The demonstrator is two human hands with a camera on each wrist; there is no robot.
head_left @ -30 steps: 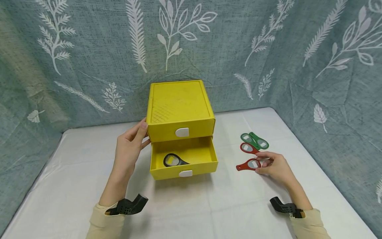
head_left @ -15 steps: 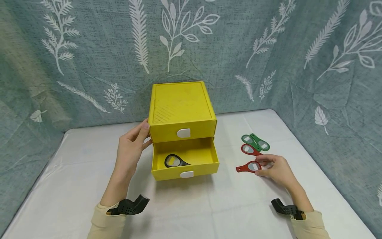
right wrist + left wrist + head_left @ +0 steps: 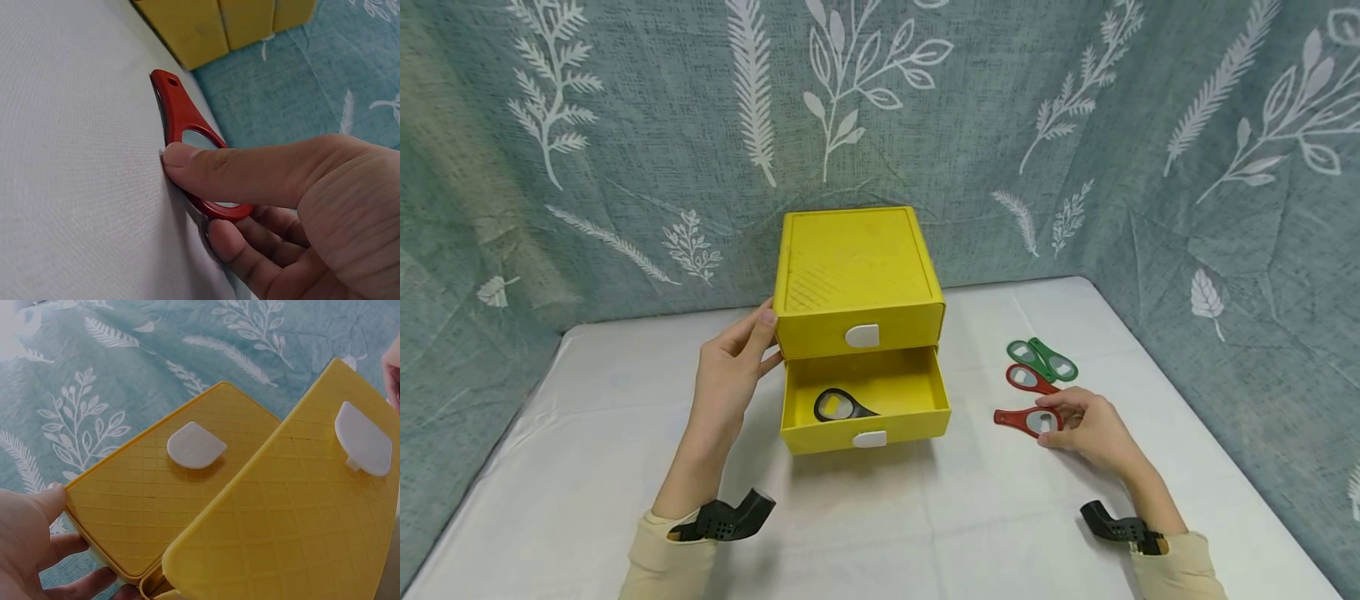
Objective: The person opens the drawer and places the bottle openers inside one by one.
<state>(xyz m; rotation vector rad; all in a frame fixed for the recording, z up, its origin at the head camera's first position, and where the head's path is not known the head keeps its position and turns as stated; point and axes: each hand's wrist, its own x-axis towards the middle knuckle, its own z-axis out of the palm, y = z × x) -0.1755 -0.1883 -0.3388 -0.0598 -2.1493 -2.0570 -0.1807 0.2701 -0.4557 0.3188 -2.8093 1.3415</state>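
A yellow two-drawer box (image 3: 857, 258) stands at the back middle, its lower drawer (image 3: 868, 431) pulled out. Inside that drawer lies a black bottle opener (image 3: 835, 405). My left hand (image 3: 724, 379) rests on the box's left side, thumb at the front edge, fingers spread along the wall; some fingertips are hidden. At the right, my right hand (image 3: 1093, 429) pinches the round end of a red bottle opener (image 3: 181, 106) between thumb and fingers, low over the cloth. Just behind that hand are a second red bottle opener (image 3: 1024, 377) and two green bottle openers (image 3: 1058, 363).
White cloth (image 3: 865, 525) covers the table. A patterned green curtain (image 3: 685, 150) hangs close behind the box and along the table's right edge. White pull tabs (image 3: 870, 438) stick out from the drawer fronts.
The red bottle opener has turned slightly in my right hand, its round end moving a little right and toward me. My left hand, the box and the drawer stay as they were.
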